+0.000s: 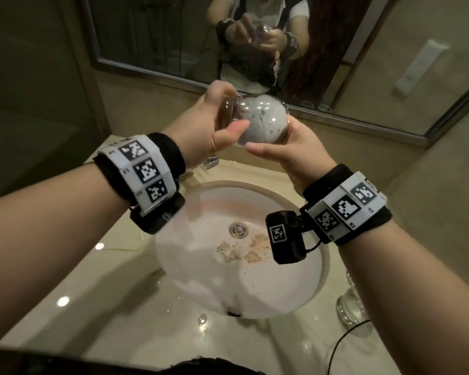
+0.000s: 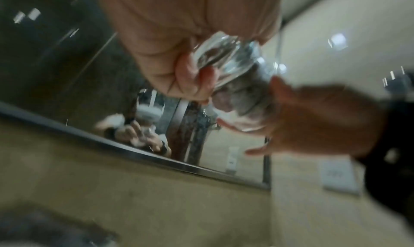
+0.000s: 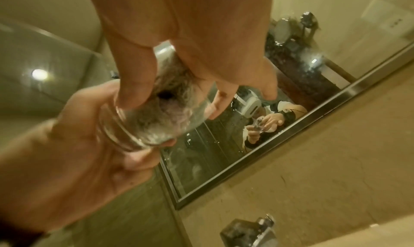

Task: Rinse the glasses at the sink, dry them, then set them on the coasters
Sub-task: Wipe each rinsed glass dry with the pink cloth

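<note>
The glass (image 1: 251, 121) is clear with a thick base and lies on its side above the sink (image 1: 255, 293). Gray foam covers its inside. A second clear glass (image 1: 351, 307) stands on the worktop (image 1: 295, 345), right of the sink.

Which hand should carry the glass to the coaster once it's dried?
Left, probably. The left hand already grips the glass around its thick base, while the right hand is busy at its mouth with the cloth wad stuffed inside.

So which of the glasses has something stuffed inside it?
The glass held up over the sink in both hands, with a grey wad packed inside. The glasses on the counter at the right edge look clear and stand untouched.
</note>
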Demonstrator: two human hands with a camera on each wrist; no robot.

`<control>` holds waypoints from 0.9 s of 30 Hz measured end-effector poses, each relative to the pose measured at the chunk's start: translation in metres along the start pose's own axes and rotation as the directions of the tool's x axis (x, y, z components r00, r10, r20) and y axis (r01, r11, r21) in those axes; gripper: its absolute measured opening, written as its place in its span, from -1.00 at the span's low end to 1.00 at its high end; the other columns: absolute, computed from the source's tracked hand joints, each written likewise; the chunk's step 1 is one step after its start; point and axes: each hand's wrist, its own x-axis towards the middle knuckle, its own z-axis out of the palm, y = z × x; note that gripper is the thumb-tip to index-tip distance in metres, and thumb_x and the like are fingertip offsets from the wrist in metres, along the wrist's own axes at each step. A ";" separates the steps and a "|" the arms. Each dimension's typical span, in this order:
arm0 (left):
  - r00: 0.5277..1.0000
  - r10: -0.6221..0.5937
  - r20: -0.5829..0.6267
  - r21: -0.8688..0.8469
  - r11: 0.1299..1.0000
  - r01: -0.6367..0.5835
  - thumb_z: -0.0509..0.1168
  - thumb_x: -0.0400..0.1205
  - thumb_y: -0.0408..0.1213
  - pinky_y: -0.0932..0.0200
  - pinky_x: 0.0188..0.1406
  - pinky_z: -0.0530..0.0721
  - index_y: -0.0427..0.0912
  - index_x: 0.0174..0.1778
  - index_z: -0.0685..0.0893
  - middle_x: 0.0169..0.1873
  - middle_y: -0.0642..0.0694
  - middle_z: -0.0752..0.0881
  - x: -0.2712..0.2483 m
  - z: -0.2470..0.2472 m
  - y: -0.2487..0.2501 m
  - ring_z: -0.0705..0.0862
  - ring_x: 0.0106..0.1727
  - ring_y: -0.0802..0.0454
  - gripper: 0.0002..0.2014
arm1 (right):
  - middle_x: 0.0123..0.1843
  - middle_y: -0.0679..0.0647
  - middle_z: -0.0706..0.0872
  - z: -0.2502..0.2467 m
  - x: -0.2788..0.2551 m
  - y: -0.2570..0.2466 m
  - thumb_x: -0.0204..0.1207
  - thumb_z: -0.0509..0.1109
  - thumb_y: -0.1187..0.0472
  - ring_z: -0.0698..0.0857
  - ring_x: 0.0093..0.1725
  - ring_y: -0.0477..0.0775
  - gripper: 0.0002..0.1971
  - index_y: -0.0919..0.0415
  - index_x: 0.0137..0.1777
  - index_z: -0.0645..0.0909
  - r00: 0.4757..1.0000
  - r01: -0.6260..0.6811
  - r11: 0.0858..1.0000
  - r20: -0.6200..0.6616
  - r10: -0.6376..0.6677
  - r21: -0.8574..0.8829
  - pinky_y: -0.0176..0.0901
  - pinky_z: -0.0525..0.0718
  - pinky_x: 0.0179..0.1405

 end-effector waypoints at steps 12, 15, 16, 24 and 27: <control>0.908 -0.237 0.344 -0.621 0.668 0.410 0.22 0.15 0.59 0.04 -0.30 0.76 0.00 0.52 0.17 0.25 -0.20 0.53 -0.004 -0.002 -0.007 0.72 -0.18 -0.07 0.10 | 0.05 0.05 0.69 0.000 0.002 0.004 0.26 0.55 0.51 0.69 0.08 -0.02 -0.48 0.24 0.20 0.51 0.990 0.121 0.978 -0.054 -0.132 -0.168 -0.05 0.69 0.18; 0.892 -0.346 0.292 -0.667 0.594 0.449 0.08 0.58 0.31 0.27 -0.57 0.57 -0.14 0.47 0.25 0.05 -0.26 0.59 0.001 0.003 0.001 0.58 -0.46 0.07 -0.30 | 0.01 0.02 0.68 0.005 0.001 0.005 0.25 0.53 0.57 0.70 0.00 -0.14 -0.44 0.34 0.25 0.47 0.989 0.125 0.982 -0.063 -0.135 -0.139 -0.13 0.70 0.14; 0.916 -0.341 0.213 -0.665 0.636 0.391 0.09 0.64 0.20 0.29 -0.57 0.52 -0.11 0.39 0.26 0.03 -0.21 0.59 0.002 0.002 0.002 0.54 -0.46 0.10 -0.45 | 0.00 0.03 0.68 0.006 0.001 0.003 0.26 0.50 0.60 0.70 -0.03 -0.16 -0.44 0.36 0.26 0.46 0.991 0.112 0.988 -0.058 -0.119 -0.106 -0.18 0.71 0.09; 0.936 0.350 0.029 -0.065 0.935 -0.348 0.34 0.47 0.00 0.57 -0.16 0.55 0.02 0.28 0.23 0.10 -0.03 0.43 0.002 -0.018 -0.010 0.58 -0.05 0.46 -0.45 | 0.02 0.06 0.76 -0.004 0.002 -0.004 0.20 0.46 0.47 0.75 0.04 -0.05 -0.51 0.28 0.19 0.56 0.998 0.040 0.996 0.050 -0.045 0.081 -0.27 0.68 0.03; 0.933 0.358 0.019 -0.081 0.931 -0.356 0.37 0.49 -0.06 0.51 -0.08 0.59 -0.03 0.30 0.25 0.08 0.04 0.47 -0.001 -0.022 -0.018 0.61 -0.03 0.37 -0.45 | -0.02 -0.01 0.80 -0.009 0.001 -0.006 0.18 0.55 0.46 0.74 0.07 -0.03 -0.50 0.23 0.15 0.59 0.996 0.019 0.997 0.085 -0.026 0.077 -0.25 0.65 0.11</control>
